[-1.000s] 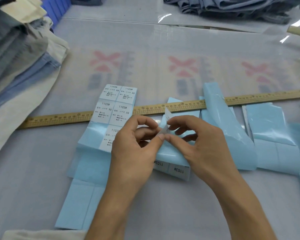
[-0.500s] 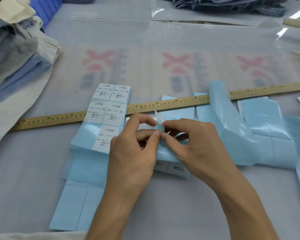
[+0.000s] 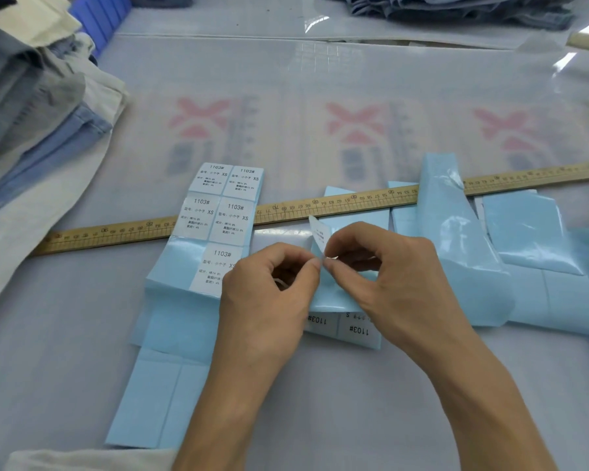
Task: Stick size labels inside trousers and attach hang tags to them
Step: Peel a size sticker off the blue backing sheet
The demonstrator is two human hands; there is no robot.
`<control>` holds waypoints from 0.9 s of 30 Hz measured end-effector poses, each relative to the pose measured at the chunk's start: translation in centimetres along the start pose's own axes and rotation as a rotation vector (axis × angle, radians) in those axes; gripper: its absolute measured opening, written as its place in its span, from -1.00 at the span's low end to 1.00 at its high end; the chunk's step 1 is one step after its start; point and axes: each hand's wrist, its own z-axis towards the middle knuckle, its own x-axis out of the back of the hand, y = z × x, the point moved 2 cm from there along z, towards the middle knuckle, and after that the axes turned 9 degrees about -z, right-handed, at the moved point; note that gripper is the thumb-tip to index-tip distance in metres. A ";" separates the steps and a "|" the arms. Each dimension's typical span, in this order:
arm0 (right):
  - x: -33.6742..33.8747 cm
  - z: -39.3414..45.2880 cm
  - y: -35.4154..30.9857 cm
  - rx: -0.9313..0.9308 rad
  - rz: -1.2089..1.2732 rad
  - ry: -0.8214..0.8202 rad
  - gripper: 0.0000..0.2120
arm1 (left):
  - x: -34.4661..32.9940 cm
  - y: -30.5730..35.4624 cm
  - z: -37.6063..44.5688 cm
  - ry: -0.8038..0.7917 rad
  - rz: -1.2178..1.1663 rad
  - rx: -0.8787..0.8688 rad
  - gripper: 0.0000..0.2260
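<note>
A light blue backing strip with white XS size labels lies across the table's middle. Over a second strip of S labels, my left hand and my right hand meet fingertip to fingertip. Between them they pinch a small white size label with its blue backing; the label stands up, partly peeled from the backing. A stack of folded trousers in grey, cream and blue lies at the far left. No hang tags are visible.
A long wooden ruler crosses the table behind my hands. Empty blue backing strips pile up at the right. More blue-grey trousers lie at the back right, a blue crate at the back left. Cream fabric shows at the near edge.
My hands stay pinched together on the label and backing; the label's free end has come a little further off. The camera has shifted slightly.
</note>
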 end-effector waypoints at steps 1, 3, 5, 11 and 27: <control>0.0 0.0 0.0 0.011 -0.005 -0.007 -0.91 | 0.0 -0.1 0.1 0.004 -0.023 0.015 -0.86; -0.1 0.0 0.0 0.015 -0.006 -0.026 -0.91 | 0.2 -0.1 0.2 0.010 -0.085 0.030 -0.87; -0.1 0.0 0.0 0.019 -0.022 -0.021 -0.90 | 0.3 -0.1 0.3 -0.017 -0.144 0.039 -0.86; 0.0 0.0 -0.1 0.077 -0.094 0.004 -0.95 | 0.5 0.1 0.3 -0.100 -0.155 0.044 -0.79; 0.7 0.0 0.2 -0.113 -0.018 0.011 -0.86 | 0.2 0.3 -0.1 -0.038 0.101 -0.094 -0.82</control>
